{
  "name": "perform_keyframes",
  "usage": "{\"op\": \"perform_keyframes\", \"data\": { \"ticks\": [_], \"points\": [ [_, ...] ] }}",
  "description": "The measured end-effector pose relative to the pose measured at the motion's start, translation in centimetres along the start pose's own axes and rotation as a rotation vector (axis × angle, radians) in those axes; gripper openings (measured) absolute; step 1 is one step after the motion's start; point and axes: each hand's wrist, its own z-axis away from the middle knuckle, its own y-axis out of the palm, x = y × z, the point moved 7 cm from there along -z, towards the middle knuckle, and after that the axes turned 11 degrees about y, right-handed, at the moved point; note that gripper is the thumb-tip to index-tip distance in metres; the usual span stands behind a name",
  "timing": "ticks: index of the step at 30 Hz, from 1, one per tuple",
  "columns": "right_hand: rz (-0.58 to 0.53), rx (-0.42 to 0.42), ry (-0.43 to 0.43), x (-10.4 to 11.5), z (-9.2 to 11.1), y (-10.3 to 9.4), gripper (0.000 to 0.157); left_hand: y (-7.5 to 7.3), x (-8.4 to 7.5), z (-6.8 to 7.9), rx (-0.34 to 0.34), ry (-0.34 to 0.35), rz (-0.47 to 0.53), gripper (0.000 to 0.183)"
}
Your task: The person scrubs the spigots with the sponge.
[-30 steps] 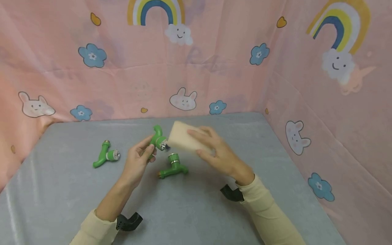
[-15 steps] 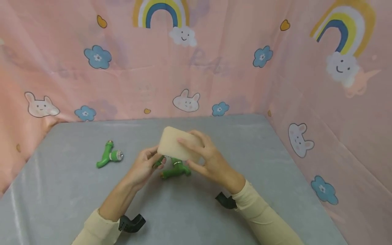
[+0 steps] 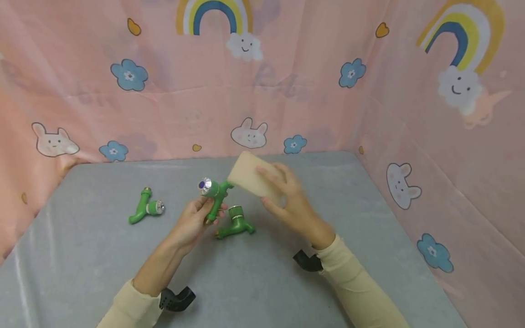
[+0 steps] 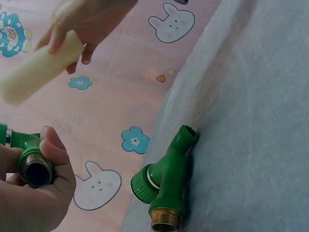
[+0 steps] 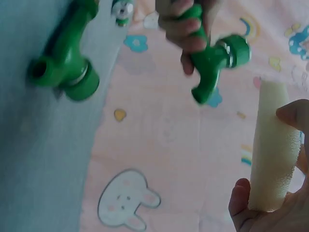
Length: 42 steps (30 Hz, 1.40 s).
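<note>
Table [image 3: 254,282] bears two taps [image 3: 141,208] [image 3: 236,226]; left hand [image 3: 193,223] grips another tap [image 3: 218,203], right hand [image 3: 295,207] a sponge [image 3: 249,176].

This looks booth-like: pink cartoon cloth [image 3: 176,100] screens a grey table [image 3: 246,282].

Person wears pale cream long sleeves, L sleeve [image 3: 130,306] and R sleeve [image 3: 357,288] — plain fabric, snug fit, w/ soft creases along the R forearm. L cuff ends well short of the wrist. L hand [image 3: 194,224] and R hand [image 3: 293,205] both bare. By each cuff juts a black bent piece, elbow-shaped: L black piece [image 3: 178,299] w/ sm. holes nr the sleeve and a blunt end — R black piece [image 3: 306,261] similar, finer details too dark to tell.
</note>
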Motion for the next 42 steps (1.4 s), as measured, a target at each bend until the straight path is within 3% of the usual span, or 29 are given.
{"op": "perform_keyframes", "data": {
  "ticks": [5, 10, 14, 22, 28, 32, 35, 38, 42],
  "points": [
    [-0.035, 0.040, -0.058, 1.7, 0.3, 1.5, 0.058, 0.7, -0.8, 0.0, 0.061, 0.060, 0.004, 0.043],
    [-0.043, 0.081, -0.029, 1.6, 0.4, 2.3, 0.058, 1.7, -1.6, 0.2, 0.156, 0.120, 0.000, 0.040],
    [-0.009, 0.091, 0.033, 0.8, 0.5, 2.3, 0.060, 1.8, -1.8, 0.4, 0.185, 0.137, -0.012, 0.036],
    [0.207, 0.099, 0.121, -1.0, 0.3, 1.8, 0.060, 1.1, -0.7, 0.6, 0.196, 0.031, -0.008, 0.044],
    [0.273, 0.174, 0.200, -2.3, 0.2, 1.1, 0.060, 1.5, -0.1, 0.4, 0.234, -0.056, 0.031, 0.049],
    [0.276, 0.154, 0.156, -2.3, 0.2, 0.8, 0.066, 1.5, 0.0, 0.4, 0.199, -0.064, 0.051, 0.047],
    [0.217, 0.125, 0.056, -1.0, 0.3, 1.2, 0.070, 1.6, 0.1, 0.6, 0.196, -0.059, 0.066, 0.047],
    [0.153, 0.158, -0.030, 0.4, 0.8, 2.4, 0.068, 2.0, 0.0, 0.7, 0.208, -0.055, 0.078, 0.049],
    [0.156, 0.200, -0.012, 0.8, 1.3, 3.8, 0.065, 2.3, -0.1, 0.7, 0.211, -0.045, 0.087, 0.048]
  ]
}}
